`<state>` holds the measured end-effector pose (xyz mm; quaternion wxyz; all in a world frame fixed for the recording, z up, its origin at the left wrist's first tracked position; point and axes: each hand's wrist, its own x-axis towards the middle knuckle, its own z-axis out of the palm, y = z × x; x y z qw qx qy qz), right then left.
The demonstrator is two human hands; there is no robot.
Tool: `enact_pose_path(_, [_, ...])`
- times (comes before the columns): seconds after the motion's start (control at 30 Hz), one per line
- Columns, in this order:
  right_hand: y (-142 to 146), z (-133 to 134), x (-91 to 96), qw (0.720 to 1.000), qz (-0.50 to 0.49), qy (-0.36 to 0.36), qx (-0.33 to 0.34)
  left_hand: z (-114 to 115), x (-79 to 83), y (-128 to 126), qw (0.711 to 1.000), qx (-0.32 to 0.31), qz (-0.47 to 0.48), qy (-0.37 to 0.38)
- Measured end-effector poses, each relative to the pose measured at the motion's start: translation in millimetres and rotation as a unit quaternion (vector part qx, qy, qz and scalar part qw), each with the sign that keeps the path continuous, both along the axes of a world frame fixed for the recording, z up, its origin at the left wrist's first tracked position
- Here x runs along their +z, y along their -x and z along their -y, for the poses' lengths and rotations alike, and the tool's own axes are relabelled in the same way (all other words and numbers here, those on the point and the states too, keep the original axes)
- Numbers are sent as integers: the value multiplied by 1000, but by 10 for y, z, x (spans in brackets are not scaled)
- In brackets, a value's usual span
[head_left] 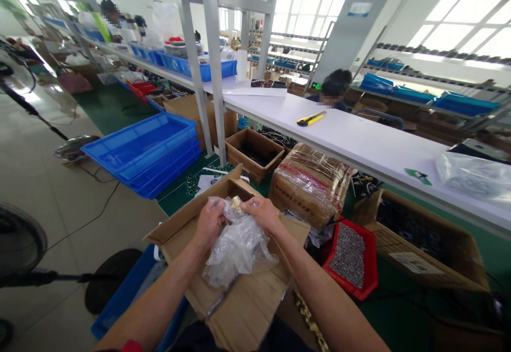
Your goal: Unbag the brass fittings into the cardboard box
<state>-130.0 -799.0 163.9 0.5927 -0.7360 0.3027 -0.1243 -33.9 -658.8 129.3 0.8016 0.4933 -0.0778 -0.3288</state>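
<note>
A clear plastic bag [235, 248] of small parts hangs over an open cardboard box [239, 309] in front of me. My left hand [209, 221] grips the bag's top on its left side. My right hand [261, 213] pinches the twisted neck of the same bag at the right, where a bit of tan tape shows. Both hands are closed on the plastic. What the bag holds is too blurred to name.
A red tray [351, 259] of small dark parts lies to my right. A wrapped carton [309, 181], open cardboard boxes [253, 152], stacked blue trays [143, 152] and a white shelf [359, 139] with a yellow knife [310, 119] stand ahead. A person [333, 91] sits behind the shelf.
</note>
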Motion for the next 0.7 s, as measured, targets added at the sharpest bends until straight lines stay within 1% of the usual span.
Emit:
enact_pose_path(0.03, [1, 2, 28, 999, -7, 45, 6, -6, -46, -30, 1000, -3, 9, -5])
enact_pose_path(0.1, [7, 8, 100, 985, -8, 172, 25, -25, -155, -109, 998, 6, 40, -48])
enact_pose_path(0.17, [18, 15, 187, 952, -13, 301, 53, -48, -263, -191, 989, 24, 78, -121])
enact_pose_path(0.2, [24, 18, 232, 935, -16, 348, 65, -60, -304, -222, 983, 38, 98, -153])
enact_pose_path(0.23, [30, 23, 274, 922, -20, 379, 70, -72, -331, -242, 976, 45, 119, -175])
enact_pose_path(0.27, [35, 29, 311, 915, -25, 397, 70, -81, -339, -249, 972, 45, 138, -186])
enact_pose_path(0.33, [43, 44, 365, 907, -30, 414, 67, -93, -294, -233, 965, 38, 182, -186])
enact_pose_path(0.43, [40, 66, 388, 897, -43, 434, 69, -85, -115, -175, 946, -3, 264, -187])
enact_pose_path(0.5, [21, 69, 378, 891, -42, 446, 81, -55, 13, -153, 930, -13, 315, -191])
enact_pose_path(0.57, [-7, 65, 373, 885, -42, 455, 92, -5, 100, -162, 920, -16, 342, -189])
enact_pose_path(0.63, [-35, 70, 400, 882, -40, 459, 93, 53, 124, -206, 912, -32, 369, -177])
enact_pose_path(0.7, [-42, 101, 476, 891, -22, 447, 73, 96, 79, -286, 902, -47, 390, -180])
